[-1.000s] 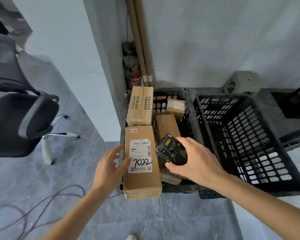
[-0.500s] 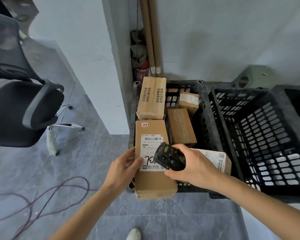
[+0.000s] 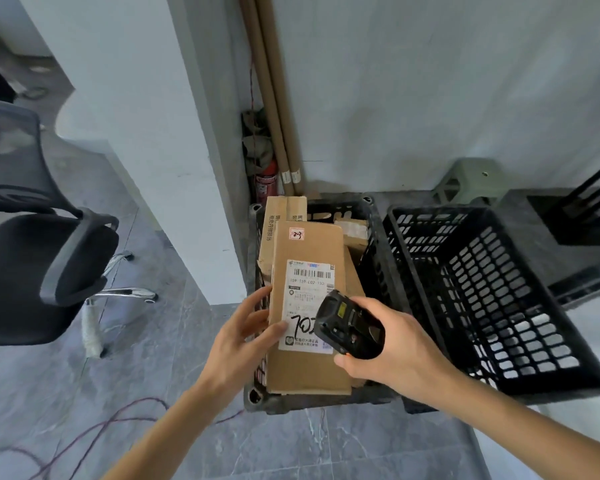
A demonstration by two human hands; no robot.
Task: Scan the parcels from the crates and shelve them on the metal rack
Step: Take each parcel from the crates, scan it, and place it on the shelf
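The long cardboard parcel [image 3: 307, 306] lies on top of the left crate [image 3: 378, 258], its long axis running near to far, with the white shipping label [image 3: 309, 303] facing up. The barcode sits toward the far end of that label, just beyond the nose of the black scanner [image 3: 349, 327], so the scan likely turns on aiming the scanner forward and slightly left.

The right hand [image 3: 392, 348] has its grip closed around the scanner, which hovers over the near right part of the label and covers some of the handwritten number. The left hand [image 3: 246, 337] steadies the parcel at its left edge, thumb on the label and fingers at the side; it is the nearer hand for lifting the parcel.

Under and beyond the parcel lie other boxes: a second long carton [image 3: 284, 211] at the far left of the crate and a smaller one [image 3: 352, 230] at the far right. To the right stands a second black crate [image 3: 499, 306]. An office chair [image 3: 39, 271] stands to the left and cables [image 3: 94, 434] trail on the floor. The metal rack cannot be identified with certainty.
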